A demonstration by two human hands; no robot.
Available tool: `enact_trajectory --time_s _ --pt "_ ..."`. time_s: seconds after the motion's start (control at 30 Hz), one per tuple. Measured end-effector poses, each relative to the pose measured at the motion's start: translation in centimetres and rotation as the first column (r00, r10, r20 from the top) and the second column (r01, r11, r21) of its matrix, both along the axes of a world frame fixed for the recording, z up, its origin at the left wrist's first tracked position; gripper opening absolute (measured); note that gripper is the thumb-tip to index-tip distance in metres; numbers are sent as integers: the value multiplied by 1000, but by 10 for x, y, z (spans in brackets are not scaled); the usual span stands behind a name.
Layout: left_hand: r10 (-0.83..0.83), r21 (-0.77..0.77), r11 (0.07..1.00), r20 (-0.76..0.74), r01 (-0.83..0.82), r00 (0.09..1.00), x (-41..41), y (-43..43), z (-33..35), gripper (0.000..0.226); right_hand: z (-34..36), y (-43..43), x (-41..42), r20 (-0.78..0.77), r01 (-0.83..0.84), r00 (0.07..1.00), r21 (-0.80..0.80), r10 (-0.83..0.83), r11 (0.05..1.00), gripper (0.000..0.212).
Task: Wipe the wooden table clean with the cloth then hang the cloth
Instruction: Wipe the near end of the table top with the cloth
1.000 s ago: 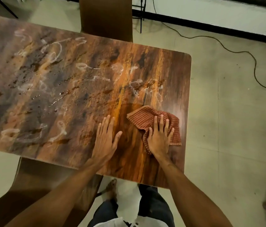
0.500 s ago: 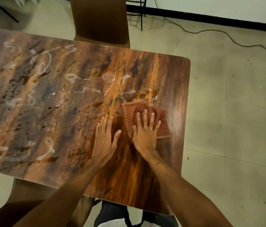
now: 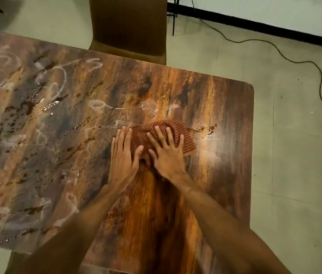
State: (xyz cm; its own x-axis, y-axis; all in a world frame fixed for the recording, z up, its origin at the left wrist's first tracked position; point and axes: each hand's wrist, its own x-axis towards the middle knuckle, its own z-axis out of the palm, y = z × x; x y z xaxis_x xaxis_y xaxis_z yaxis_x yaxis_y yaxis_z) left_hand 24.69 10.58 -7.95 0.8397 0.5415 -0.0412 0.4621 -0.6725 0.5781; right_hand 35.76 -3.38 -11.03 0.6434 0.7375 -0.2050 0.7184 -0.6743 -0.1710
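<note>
**Wooden table, cloth under my palms**

Wood-grain table (image 3: 215, 107) fills most of the view, with a brown chair (image 3: 128, 26) at its far edge. The checked reddish cloth (image 3: 139, 136) lies bunched near the table's right end. My right hand (image 3: 168, 155) presses it, fingers straight and spread. My left hand (image 3: 121, 157) lies flat beside it, thumb seemingly on the cloth's edge. White scribbles (image 3: 51, 80) cover the left part.

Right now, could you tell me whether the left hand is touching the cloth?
Touching. The head view shows the left hand with its thumb and forefinger lying on the cloth's left edge.
</note>
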Motion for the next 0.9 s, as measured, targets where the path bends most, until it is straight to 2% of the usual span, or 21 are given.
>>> enact_trajectory --time_s 0.1,0.17,0.23,0.3,0.37,0.4,0.53,0.57,0.67,0.73,0.8,0.9 --pt "13 -9 1000 11 -13 1000 8 22 -6 67 0 -19 50 -6 373 928 -16 -373 928 63" --pt "16 -20 1000 7 -16 1000 14 32 -10 68 4 -11 62 -25 516 856 -15 -516 856 63" --pt "8 -26 1000 11 -8 1000 21 36 -11 69 8 24 47 -29 409 912 -11 -409 913 64" --pt "2 -17 1000 26 -1 1000 33 43 -10 68 6 62 28 -42 147 988 27 -146 989 63" --pt "-7 0 1000 42 7 999 48 50 -10 67 6 77 41 -48 13 999 50 -11 999 61" --pt "-10 5 1000 47 10 999 56 54 -8 68 7 76 59 -46 43 998 52 -40 998 60" --pt "-16 13 1000 42 15 999 82 72 -6 68 8 73 105 -63 365 930 31 -363 930 62" --pt "-24 20 1000 47 23 999 88 74 -4 67 10 81 101 -59 352 935 38 -349 935 63" --pt "-33 35 999 65 31 997 104 80 -2 64 9 117 81 -67 26 997 49 -22 998 64" --pt "-30 45 999 74 26 997 110 85 -3 63 7 127 93 -38 -74 996 48 76 996 64" --pt "-23 47 999 75 20 997 115 91 -2 65 6 125 128 -27 80 997 71 -78 994 60" --pt "-22 50 999 80 18 997 121 95 -5 65 2 103 165 -35 383 924 50 -382 922 61"
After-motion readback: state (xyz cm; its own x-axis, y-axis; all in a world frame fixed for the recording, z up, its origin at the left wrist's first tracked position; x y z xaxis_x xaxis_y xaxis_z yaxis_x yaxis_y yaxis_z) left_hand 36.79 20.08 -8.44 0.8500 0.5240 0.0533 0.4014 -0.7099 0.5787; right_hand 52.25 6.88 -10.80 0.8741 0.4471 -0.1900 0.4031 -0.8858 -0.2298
